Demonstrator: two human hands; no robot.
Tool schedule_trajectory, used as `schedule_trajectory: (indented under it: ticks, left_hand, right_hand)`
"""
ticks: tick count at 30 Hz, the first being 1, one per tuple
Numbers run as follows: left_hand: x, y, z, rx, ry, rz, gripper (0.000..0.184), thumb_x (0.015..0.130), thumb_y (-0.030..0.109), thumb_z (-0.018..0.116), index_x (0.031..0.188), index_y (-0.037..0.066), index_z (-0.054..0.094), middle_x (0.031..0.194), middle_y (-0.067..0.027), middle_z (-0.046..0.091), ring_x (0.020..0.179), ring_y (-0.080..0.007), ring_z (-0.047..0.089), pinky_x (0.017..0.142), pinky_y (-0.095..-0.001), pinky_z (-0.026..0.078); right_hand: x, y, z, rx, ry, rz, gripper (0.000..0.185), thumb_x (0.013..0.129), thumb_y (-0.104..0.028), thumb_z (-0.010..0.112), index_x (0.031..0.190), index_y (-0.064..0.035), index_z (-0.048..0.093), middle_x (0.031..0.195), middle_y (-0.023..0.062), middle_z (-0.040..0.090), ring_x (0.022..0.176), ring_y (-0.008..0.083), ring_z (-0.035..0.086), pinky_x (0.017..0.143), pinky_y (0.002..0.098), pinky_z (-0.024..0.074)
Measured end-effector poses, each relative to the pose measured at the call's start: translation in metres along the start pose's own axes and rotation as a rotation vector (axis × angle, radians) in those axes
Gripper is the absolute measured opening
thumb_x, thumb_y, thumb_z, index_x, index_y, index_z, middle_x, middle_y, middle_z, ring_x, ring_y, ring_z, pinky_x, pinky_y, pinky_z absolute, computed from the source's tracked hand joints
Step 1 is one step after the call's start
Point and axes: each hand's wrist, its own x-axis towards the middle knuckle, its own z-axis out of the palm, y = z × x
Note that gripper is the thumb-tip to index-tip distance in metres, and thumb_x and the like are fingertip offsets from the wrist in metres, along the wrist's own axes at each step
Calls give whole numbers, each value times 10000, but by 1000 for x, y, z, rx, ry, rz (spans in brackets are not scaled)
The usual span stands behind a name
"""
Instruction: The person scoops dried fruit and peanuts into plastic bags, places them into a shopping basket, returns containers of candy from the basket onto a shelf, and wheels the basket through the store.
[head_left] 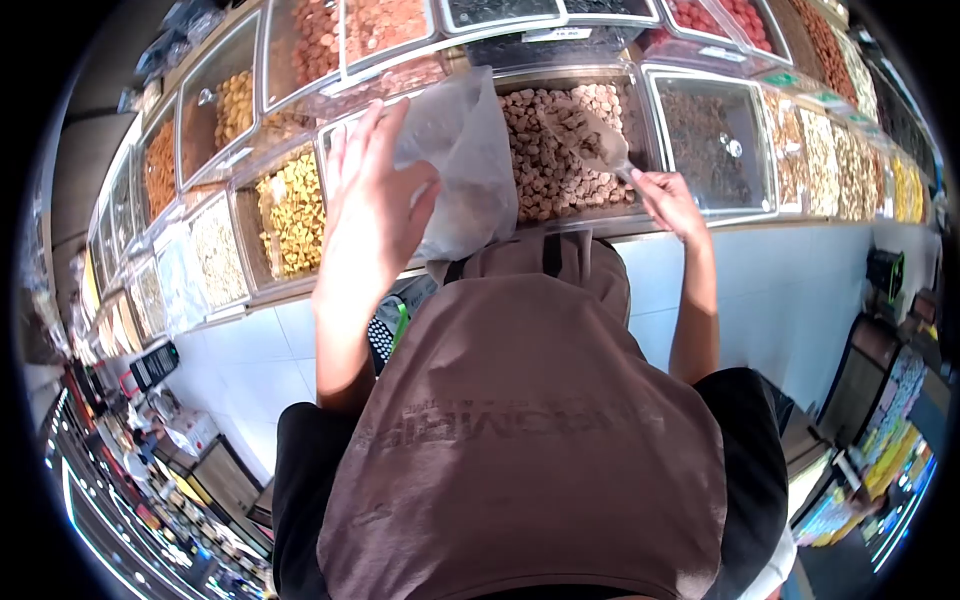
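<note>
A clear plastic scoop (604,146) sits over small, rough brown pieces (545,182) in a rectangular bin (643,125), its long axis running forward and left from the nearer right hand (673,203), which pinches its handle (627,170); the spread left hand (375,200) overlaps a translucent plastic bag (465,160), contact unclear

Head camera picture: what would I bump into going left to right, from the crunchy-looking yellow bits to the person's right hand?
Yellow bits → left hand → cloudy plastic bag → scoop → right hand
</note>
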Motion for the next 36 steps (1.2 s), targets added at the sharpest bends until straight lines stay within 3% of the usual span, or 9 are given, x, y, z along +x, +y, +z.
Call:
schedule_trajectory:
  ticks: [10, 14, 16, 18, 22, 24, 29, 33, 36]
  left_hand:
    - [-8, 41, 2, -407, -145, 219, 79, 801, 191, 729, 827, 117, 719, 1468, -159, 436, 1426, -352, 310, 1182, -573, 159]
    - [-4, 26, -6, -486, 132, 61, 182, 781, 211, 769, 908, 86, 730, 1399, -167, 504, 1332, -350, 440, 1118, -516, 313]
    - [-1, 8, -4, -502, 302, -134, 284, 795, 234, 766, 997, 42, 711, 1257, -171, 595, 1099, -333, 616, 931, -404, 491]
    - [9, -3, -6, -555, 288, -257, 376, 801, 279, 768, 1069, 29, 686, 1140, -180, 645, 980, -297, 650, 870, -383, 514]
    - [12, 7, -6, -412, 12, -435, 443, 809, 307, 761, 1126, 15, 658, 1035, -165, 675, 917, -265, 647, 822, -367, 520]
    - [7, 11, -3, -514, -142, -316, 432, 816, 310, 754, 1127, 25, 664, 1023, -150, 687, 865, -262, 653, 782, -371, 524]
    - [1, 18, 14, -532, 94, -648, 241, 851, 215, 712, 876, -24, 701, 635, -146, 621, 546, -243, 568, 585, -369, 471]
    - [-7, 21, 26, -666, 237, -733, 175, 917, 161, 693, 867, -4, 722, 607, 8, 564, 554, -35, 471, 511, -221, 360]
    - [-14, 25, 32, -746, 332, -707, 172, 887, 137, 713, 819, -21, 698, 530, 3, 459, 538, -39, 377, 489, -251, 321]
  right_hand:
    - [-77, -100, -22, -91, -13, -89, 397, 1004, -360, 570, 984, 5, 726, 437, -47, 417, 346, 16, 317, 362, 212, 226]
    - [-77, -130, -26, -163, -141, -161, 364, 1013, -306, 558, 1040, 21, 717, 447, -31, 421, 338, 23, 287, 365, 219, 206]
    - [-73, -145, -21, -162, -196, -238, 356, 1012, -296, 566, 969, 29, 705, 454, -40, 408, 344, 20, 292, 366, 218, 205]
    - [-67, -160, -17, -199, -313, -270, 361, 1010, -290, 572, 858, 23, 669, 464, -47, 401, 352, 15, 290, 366, 219, 204]
    - [-54, -182, -15, -288, -433, -289, 373, 998, -282, 602, 746, -9, 641, 490, -44, 406, 417, 23, 324, 393, 233, 239]
    - [-47, -187, -21, -292, -492, -276, 383, 995, -288, 607, 724, -18, 625, 488, -35, 427, 423, 27, 341, 400, 239, 248]
    - [-39, -200, -31, -386, -572, -271, 364, 986, -276, 618, 728, -19, 632, 485, -20, 466, 439, 25, 389, 421, 243, 290]
    - [-38, -215, -20, -518, -616, -321, 312, 982, -223, 607, 802, 21, 677, 492, -8, 488, 443, 41, 437, 431, 229, 324]
    - [-34, -221, 3, -640, -553, -375, 274, 958, -216, 632, 881, 34, 710, 518, 13, 523, 436, 68, 457, 437, 240, 350]
